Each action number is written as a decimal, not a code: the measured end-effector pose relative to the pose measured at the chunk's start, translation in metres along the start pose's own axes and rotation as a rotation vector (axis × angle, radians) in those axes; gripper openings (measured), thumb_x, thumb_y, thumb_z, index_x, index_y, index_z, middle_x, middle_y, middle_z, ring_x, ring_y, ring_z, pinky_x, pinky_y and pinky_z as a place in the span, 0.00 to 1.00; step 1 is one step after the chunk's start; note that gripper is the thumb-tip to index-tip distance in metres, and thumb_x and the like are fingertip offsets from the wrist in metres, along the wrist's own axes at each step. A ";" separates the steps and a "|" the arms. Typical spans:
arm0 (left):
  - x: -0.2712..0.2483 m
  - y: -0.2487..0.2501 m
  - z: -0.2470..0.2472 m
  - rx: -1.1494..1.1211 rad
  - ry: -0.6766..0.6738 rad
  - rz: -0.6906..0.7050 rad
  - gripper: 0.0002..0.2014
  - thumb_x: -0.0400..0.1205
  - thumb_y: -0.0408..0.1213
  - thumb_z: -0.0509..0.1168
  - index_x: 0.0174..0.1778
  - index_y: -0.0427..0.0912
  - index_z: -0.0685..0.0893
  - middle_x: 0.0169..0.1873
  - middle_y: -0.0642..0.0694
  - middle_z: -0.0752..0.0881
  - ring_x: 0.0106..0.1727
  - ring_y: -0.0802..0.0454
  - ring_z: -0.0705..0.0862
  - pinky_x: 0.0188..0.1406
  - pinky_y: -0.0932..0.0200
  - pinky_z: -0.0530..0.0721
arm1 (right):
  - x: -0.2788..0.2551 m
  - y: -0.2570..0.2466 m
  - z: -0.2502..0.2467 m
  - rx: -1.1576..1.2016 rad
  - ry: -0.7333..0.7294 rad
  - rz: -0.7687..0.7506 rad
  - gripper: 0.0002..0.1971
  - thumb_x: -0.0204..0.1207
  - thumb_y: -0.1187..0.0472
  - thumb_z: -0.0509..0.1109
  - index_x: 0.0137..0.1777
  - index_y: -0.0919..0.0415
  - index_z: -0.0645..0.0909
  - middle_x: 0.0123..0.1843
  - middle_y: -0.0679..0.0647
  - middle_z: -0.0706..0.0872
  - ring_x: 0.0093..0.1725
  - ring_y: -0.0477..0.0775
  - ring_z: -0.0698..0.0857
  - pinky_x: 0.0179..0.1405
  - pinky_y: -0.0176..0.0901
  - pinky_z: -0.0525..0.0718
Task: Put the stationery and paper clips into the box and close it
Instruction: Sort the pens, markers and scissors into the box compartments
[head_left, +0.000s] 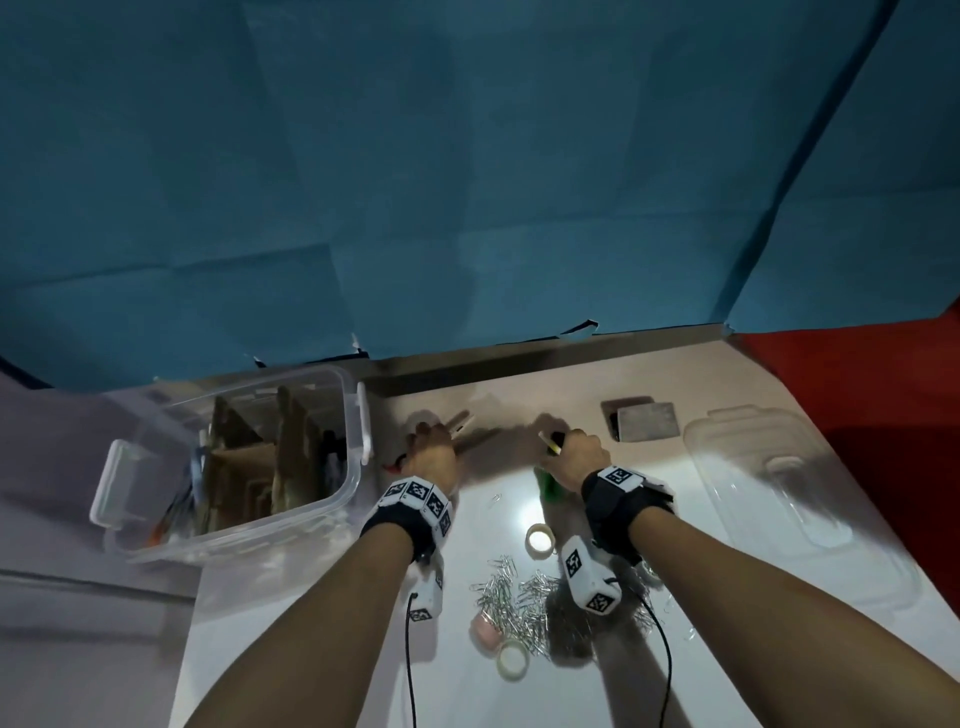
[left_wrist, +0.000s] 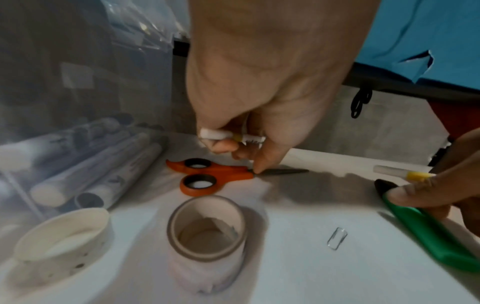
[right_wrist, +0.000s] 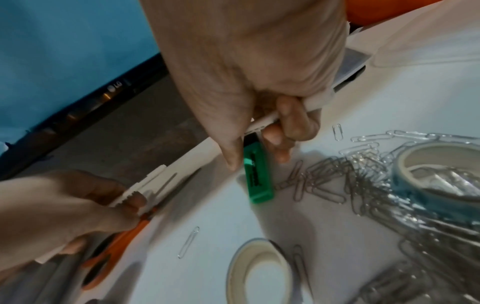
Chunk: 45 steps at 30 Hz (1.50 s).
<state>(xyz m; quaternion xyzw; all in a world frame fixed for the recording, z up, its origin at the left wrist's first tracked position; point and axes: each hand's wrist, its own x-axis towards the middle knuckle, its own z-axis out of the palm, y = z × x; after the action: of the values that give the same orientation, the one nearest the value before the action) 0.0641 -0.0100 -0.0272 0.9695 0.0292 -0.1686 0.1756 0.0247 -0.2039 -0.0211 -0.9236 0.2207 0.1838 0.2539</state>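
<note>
"LG" logo on dark monitor bezel (right_wrist: 114, 89) (right wrist view); green highlighter (right_wrist: 257, 174) print unreadable.

The box (head_left: 236, 467) is of clear plastic, a little glossy, with cardboard dividers (head_left: 291, 457) of matt brown inside. Its lid (head_left: 769, 483) is the same clear plastic and shines under the light. The paper clips (right_wrist: 350, 181) are thin bright metal wire. The scissors (left_wrist: 207, 176) have orange plastic handles, matt, and dark metal blades. The highlighter (right_wrist: 257, 174) is smooth green plastic with a soft shine. The tape rolls (left_wrist: 207, 230) look like matt paper. The table (head_left: 623, 675) is white, smooth and glossy. Behind it hangs blue matt cloth (head_left: 467, 182) with creases.
</note>
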 end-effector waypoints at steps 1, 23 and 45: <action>0.001 -0.002 0.002 0.020 0.010 -0.010 0.20 0.83 0.30 0.65 0.72 0.40 0.74 0.68 0.38 0.77 0.71 0.36 0.77 0.70 0.33 0.79 | 0.000 0.001 0.003 -0.009 -0.011 0.010 0.24 0.78 0.51 0.73 0.69 0.64 0.78 0.66 0.65 0.82 0.63 0.67 0.83 0.61 0.50 0.82; -0.075 0.003 -0.091 -0.181 0.033 0.002 0.09 0.85 0.41 0.67 0.49 0.37 0.82 0.38 0.46 0.84 0.36 0.49 0.86 0.30 0.55 0.82 | -0.049 -0.060 -0.051 0.664 -0.196 -0.253 0.13 0.79 0.52 0.74 0.50 0.64 0.83 0.28 0.52 0.80 0.18 0.42 0.72 0.16 0.34 0.68; -0.124 -0.240 -0.243 -0.693 0.318 -0.255 0.12 0.83 0.37 0.72 0.35 0.37 0.87 0.17 0.51 0.82 0.15 0.62 0.76 0.17 0.67 0.72 | -0.132 -0.308 0.042 0.349 -0.350 -0.624 0.11 0.85 0.60 0.61 0.53 0.67 0.81 0.42 0.64 0.87 0.39 0.60 0.85 0.42 0.51 0.87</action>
<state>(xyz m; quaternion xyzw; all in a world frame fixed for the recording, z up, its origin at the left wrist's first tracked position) -0.0037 0.3006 0.1497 0.8554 0.2312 -0.0170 0.4632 0.0593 0.0994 0.1246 -0.8441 -0.0892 0.2122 0.4843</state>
